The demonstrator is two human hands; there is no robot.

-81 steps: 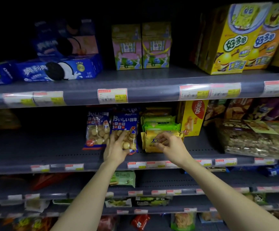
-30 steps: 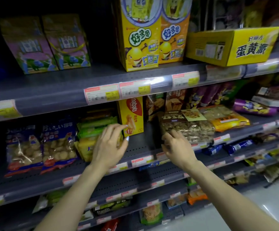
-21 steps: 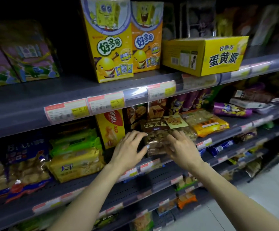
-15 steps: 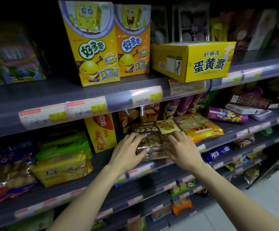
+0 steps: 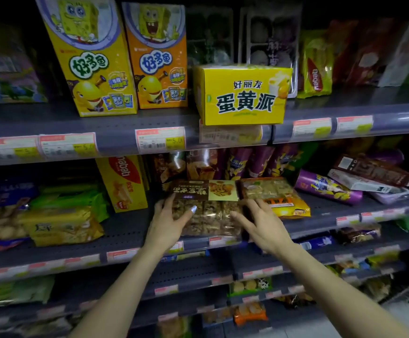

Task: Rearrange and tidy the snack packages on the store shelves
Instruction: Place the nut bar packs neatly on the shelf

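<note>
A clear pack of brown nut bars with a dark label (image 5: 205,208) lies flat on the middle shelf (image 5: 125,230), its front end over the shelf edge. My left hand (image 5: 168,223) grips its left side, thumb on top. My right hand (image 5: 259,223) holds its right side, fingers spread along the edge. An orange-yellow pack of similar bars (image 5: 274,196) lies right beside it. A yellow wafer box (image 5: 124,184) stands to the left.
On the top shelf stand two tall cartoon snack boxes (image 5: 91,57) and a yellow pie box (image 5: 243,95) that overhangs the edge. Purple packs (image 5: 328,186) lie to the right, green and yellow biscuit packs (image 5: 64,215) to the left. Lower shelves hold more snacks.
My view and both hands moved right from the biscuit bags to the nut bar pack. Both hands have closed in on its two sides and now hold it.
</note>
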